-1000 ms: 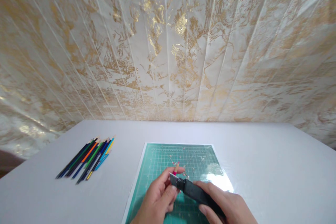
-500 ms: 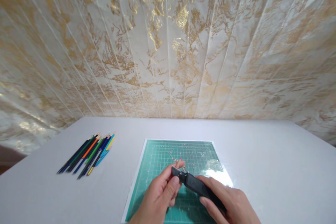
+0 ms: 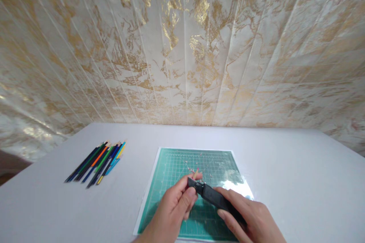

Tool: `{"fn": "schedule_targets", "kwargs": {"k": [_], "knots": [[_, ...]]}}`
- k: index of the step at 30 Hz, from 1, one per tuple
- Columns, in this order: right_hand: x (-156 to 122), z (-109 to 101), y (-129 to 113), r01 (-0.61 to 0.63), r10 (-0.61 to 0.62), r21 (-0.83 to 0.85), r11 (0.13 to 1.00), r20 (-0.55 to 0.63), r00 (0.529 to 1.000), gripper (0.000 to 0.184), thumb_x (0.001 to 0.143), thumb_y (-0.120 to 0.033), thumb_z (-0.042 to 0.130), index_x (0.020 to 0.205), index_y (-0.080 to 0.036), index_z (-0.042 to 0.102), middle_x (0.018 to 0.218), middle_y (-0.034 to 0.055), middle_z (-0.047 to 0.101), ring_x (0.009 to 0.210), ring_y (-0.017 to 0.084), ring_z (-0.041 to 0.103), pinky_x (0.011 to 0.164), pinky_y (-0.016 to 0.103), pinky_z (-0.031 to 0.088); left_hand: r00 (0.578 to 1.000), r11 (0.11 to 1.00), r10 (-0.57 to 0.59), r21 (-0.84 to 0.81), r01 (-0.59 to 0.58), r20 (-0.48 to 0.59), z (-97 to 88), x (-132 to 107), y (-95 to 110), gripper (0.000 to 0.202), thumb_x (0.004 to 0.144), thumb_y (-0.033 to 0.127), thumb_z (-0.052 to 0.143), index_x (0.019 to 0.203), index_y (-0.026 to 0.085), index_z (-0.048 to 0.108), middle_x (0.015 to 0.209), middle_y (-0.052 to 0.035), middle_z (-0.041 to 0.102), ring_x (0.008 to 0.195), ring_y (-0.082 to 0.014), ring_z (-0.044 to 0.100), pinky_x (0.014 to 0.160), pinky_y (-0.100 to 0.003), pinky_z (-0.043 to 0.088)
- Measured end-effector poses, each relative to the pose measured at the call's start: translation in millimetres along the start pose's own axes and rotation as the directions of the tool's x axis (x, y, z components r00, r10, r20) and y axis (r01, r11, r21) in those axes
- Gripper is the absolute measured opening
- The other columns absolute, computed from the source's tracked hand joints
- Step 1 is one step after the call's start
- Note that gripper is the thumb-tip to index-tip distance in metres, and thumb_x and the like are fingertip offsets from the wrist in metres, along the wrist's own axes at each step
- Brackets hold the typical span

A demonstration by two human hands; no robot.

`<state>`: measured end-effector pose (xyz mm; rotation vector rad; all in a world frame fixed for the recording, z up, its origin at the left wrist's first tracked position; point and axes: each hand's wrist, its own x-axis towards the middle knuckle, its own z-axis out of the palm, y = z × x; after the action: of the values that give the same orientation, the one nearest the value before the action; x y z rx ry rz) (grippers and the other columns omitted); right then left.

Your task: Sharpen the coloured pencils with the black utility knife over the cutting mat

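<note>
My left hand (image 3: 174, 205) is closed around a colored pencil (image 3: 195, 174), whose bare wood and pink tip point up and away from me. Most of its shaft is hidden by my fingers. A black utility knife (image 3: 216, 199) is gripped in my right hand (image 3: 252, 215). Its blade end lies across the pencil just below the bare wood, beside my left thumb. Both hands are over a green cutting mat (image 3: 155, 197) with a printed grid. Small shavings (image 3: 191, 169) lie scattered on the mat beyond the pencil tip.
Several colored pencils (image 3: 98, 163) lie side by side on the white table (image 3: 51, 212), left of the mat. Behind the table's far edge hangs a white and gold patterned sheet (image 3: 185, 64). Light glares off the mat's right side.
The whole view has shifted slightly, so the table and mat appear a little higher. Both hands keep their grips, with the knife still against the pencil.
</note>
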<state>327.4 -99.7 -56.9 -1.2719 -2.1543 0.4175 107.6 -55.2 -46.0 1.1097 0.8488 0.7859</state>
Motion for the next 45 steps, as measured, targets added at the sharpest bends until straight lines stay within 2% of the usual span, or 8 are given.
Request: {"fn": "schedule_targets", "kwargs": {"k": [4, 10, 14, 18, 25, 30, 38, 45], "knots": [[1.0, -0.4, -0.6, 0.017, -0.017, -0.028, 0.999, -0.009, 1.000, 0.028, 0.104, -0.029, 0.046, 0.132, -0.032, 0.045, 0.094, -0.0003, 0.073, 0.075, 0.017, 0.076, 0.064, 0.024, 0.058, 1.000, 1.000, 0.003, 0.009, -0.003, -0.004, 1.0, -0.4, 2.5, 0.071, 0.084, 0.068, 0.060, 0.129, 0.012, 0.061, 0.065, 0.0074, 0.034, 0.057, -0.0103, 0.027, 0.049, -0.023, 0.019], [4.8, -5.0, -6.9, 0.039, -0.038, 0.008, 0.999, -0.028, 0.999, 0.024, 0.106, -0.033, 0.041, 0.129, -0.035, 0.045, 0.091, -0.0022, 0.075, 0.070, 0.015, 0.075, 0.060, 0.022, 0.057, 1.000, 1.000, 0.000, -0.023, 0.001, 0.029, 0.0, -0.4, 3.0, 0.079, 0.082, 0.070, 0.062, 0.136, 0.013, 0.058, 0.068, 0.0060, 0.036, 0.060, -0.0109, 0.027, 0.051, -0.023, 0.020], [4.1, -4.9, -7.5, 0.042, -0.041, 0.024, 0.999, -0.041, 0.998, 0.023, 0.106, -0.035, 0.041, 0.128, -0.034, 0.046, 0.092, -0.0020, 0.075, 0.070, 0.015, 0.075, 0.060, 0.022, 0.057, 0.999, 0.996, 0.028, 0.083, -0.030, 0.022, -5.6, -0.2, -5.5, 0.073, 0.087, 0.066, 0.057, 0.139, 0.015, 0.057, 0.069, 0.0062, 0.034, 0.059, -0.0108, 0.028, 0.050, -0.023, 0.021], [2.3, -4.6, -6.4, 0.021, -0.020, 0.023, 1.000, -0.005, 1.000, 0.024, 0.105, -0.030, 0.044, 0.129, -0.033, 0.046, 0.093, -0.0011, 0.075, 0.072, 0.016, 0.075, 0.061, 0.022, 0.057, 0.999, 0.988, 0.048, 0.150, -0.048, 0.002, -8.7, -0.1, -8.4, 0.066, 0.091, 0.063, 0.055, 0.137, 0.015, 0.059, 0.067, 0.0070, 0.031, 0.057, -0.0103, 0.026, 0.049, -0.023, 0.021], [1.5, -3.1, -2.8, 0.019, -0.019, -0.004, 1.000, 0.017, 1.000, 0.028, 0.104, -0.027, 0.045, 0.132, -0.032, 0.044, 0.095, 0.0005, 0.074, 0.075, 0.017, 0.075, 0.065, 0.024, 0.057, 0.998, 0.991, 0.051, 0.124, -0.053, 0.024, -5.7, 0.2, -1.9, 0.064, 0.092, 0.062, 0.055, 0.134, 0.013, 0.059, 0.064, 0.0080, 0.032, 0.054, -0.0098, 0.024, 0.047, -0.023, 0.017], [0.5, -1.9, -2.8, 0.065, -0.067, -0.063, 0.996, -0.036, 0.997, 0.025, 0.104, -0.029, 0.043, 0.129, -0.031, 0.045, 0.090, 0.0003, 0.073, 0.071, 0.017, 0.075, 0.062, 0.024, 0.059, 0.999, 0.995, 0.037, 0.089, -0.038, 0.016, -5.7, -0.2, -3.2, 0.062, 0.090, 0.062, 0.057, 0.131, 0.015, 0.061, 0.065, 0.0078, 0.031, 0.054, -0.0097, 0.022, 0.047, -0.023, 0.014], [-2.3, 1.5, 1.8, 0.052, -0.053, -0.104, 0.993, -0.009, 0.999, 0.032, 0.104, -0.026, 0.046, 0.135, -0.029, 0.043, 0.094, 0.0027, 0.073, 0.073, 0.018, 0.075, 0.063, 0.025, 0.059, 0.999, 0.993, 0.031, 0.117, -0.029, -0.020, -6.3, 0.7, -5.7, 0.058, 0.089, 0.062, 0.058, 0.125, 0.017, 0.064, 0.070, 0.0052, 0.037, 0.056, -0.0100, 0.022, 0.047, -0.022, 0.013], [-2.6, 2.8, 3.8, 0.107, -0.117, -0.163, 0.981, -0.050, 0.992, 0.031, 0.107, -0.030, 0.040, 0.138, -0.024, 0.042, 0.094, 0.0063, 0.074, 0.073, 0.019, 0.076, 0.061, 0.025, 0.060, 0.999, 0.995, 0.042, 0.095, -0.040, -0.022, -7.1, 2.0, -8.3, 0.049, 0.091, 0.057, 0.058, 0.121, 0.019, 0.066, 0.071, 0.0044, 0.040, 0.062, -0.0118, 0.030, 0.052, -0.022, 0.021]]}}
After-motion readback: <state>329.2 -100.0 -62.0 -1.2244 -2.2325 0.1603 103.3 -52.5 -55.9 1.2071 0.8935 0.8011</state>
